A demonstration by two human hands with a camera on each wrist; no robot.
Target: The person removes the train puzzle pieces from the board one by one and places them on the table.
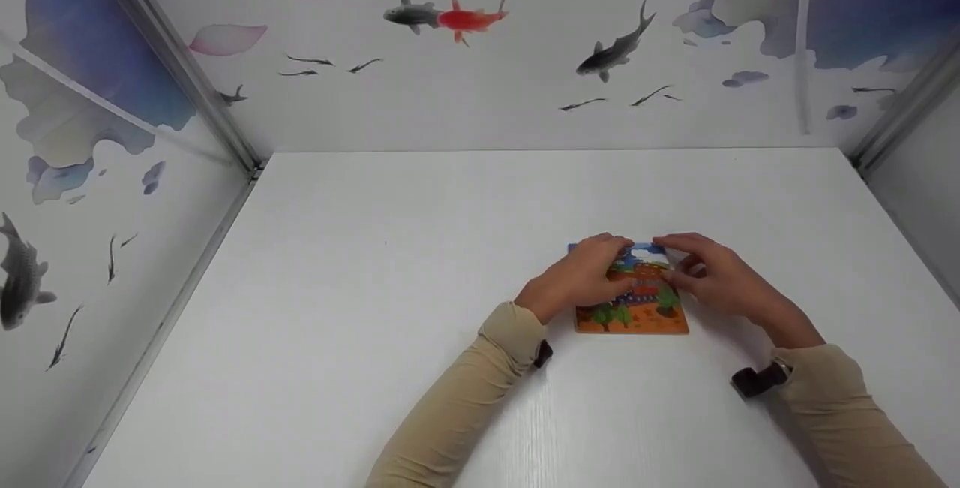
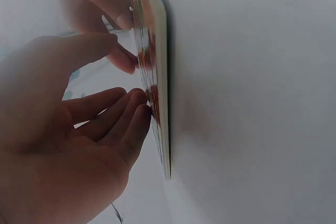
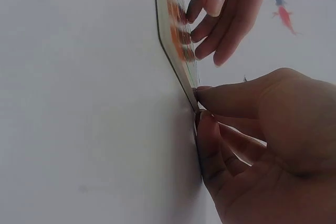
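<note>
A small, thin, square picture board (image 1: 637, 315), looking like a jigsaw puzzle, lies flat on the white table. Its printed face has blue sky, a white cloud, green bushes and orange ground. My left hand (image 1: 581, 278) reaches over its left side, the fingertips (image 2: 137, 98) touching the face and the thumb held apart from them. At the board's right edge, my right hand (image 1: 720, 278) has curled fingers and pinches the border between thumb (image 3: 226, 98) and fingertips. Part of the picture is hidden under the left hand.
The white table (image 1: 337, 285) stretches around the board. Panels painted with fish and petals stand at the back (image 1: 510, 97) and along the left side (image 1: 75, 248). Dark wrist cameras sit at both cuffs, the right one (image 1: 757, 381) showing more.
</note>
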